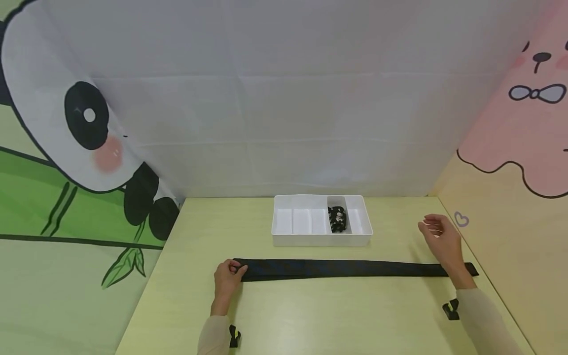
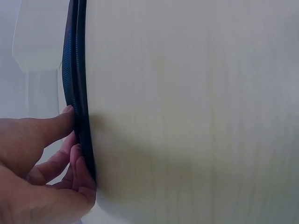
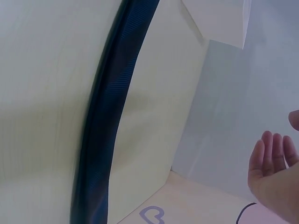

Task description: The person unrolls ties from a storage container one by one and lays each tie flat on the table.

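A long dark necktie (image 1: 328,268) with faint blue diagonal stripes lies stretched across the table, wider at its left end and narrower at the right. My left hand (image 1: 227,278) pinches the wide end between thumb and fingers. In the left wrist view the necktie (image 2: 77,88) looks folded in layers, with the thumb and fingertips right at its edge. My right hand (image 1: 443,241) is raised above the narrow end, fingers loosely bent and nothing in them. The right wrist view has that hand (image 3: 275,172) apart from the necktie (image 3: 110,107).
Behind the necktie stands a white divided box (image 1: 321,240); one compartment holds a black-and-white patterned folded cloth (image 1: 338,219). A grey-white sheet (image 1: 266,108) hangs behind the table (image 1: 337,315). Painted panels rise at the left and right, the right one close to my right forearm.
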Action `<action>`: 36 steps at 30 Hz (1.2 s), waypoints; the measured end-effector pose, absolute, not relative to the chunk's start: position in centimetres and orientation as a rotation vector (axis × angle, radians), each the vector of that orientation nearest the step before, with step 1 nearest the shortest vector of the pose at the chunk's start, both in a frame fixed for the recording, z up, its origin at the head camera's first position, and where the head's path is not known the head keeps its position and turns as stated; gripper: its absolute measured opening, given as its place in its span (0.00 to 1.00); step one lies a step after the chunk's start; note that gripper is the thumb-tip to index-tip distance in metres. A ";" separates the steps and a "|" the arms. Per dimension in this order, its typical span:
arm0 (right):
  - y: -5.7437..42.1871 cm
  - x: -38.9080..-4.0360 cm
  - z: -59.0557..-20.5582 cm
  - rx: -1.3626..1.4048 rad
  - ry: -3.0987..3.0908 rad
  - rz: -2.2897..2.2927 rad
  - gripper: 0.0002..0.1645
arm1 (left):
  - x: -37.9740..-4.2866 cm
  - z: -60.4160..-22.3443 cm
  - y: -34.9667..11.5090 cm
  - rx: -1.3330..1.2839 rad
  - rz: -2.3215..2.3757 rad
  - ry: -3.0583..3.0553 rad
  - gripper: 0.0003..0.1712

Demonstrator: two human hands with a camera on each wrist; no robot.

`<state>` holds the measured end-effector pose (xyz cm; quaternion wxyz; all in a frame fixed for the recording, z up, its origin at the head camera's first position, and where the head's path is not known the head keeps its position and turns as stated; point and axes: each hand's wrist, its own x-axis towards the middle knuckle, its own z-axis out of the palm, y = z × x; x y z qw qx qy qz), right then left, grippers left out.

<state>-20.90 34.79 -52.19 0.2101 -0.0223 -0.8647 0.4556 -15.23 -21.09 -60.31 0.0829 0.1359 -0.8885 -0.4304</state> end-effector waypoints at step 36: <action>30.4 -24.1 -51.7 0.207 -2.427 1.231 0.18 | -15.1 -60.7 -21.0 0.377 -1.277 -2.620 0.12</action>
